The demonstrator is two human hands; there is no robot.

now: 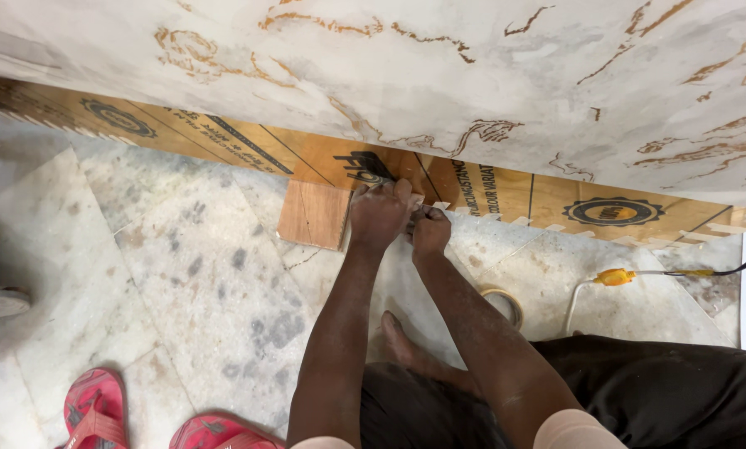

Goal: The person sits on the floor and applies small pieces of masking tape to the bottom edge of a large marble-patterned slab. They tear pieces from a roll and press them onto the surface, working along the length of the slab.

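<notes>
Lower edge of the plywood board point(506, 187), under the marble-pattern laminate sheet point(439, 75), near floor level: both hands meet there. Left hand point(379, 214) closed against the edge; right hand point(429, 230) pinched shut just beside it, held item too small to identify. Small wood block point(313, 213) left of them. Tape roll point(506, 304), yellow plug point(615, 277), red sandals point(96, 409) on the stone floor point(190, 283).

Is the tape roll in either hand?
No, the tape roll lies on the floor beside the right forearm, while the left hand and right hand work at the board edge.
</notes>
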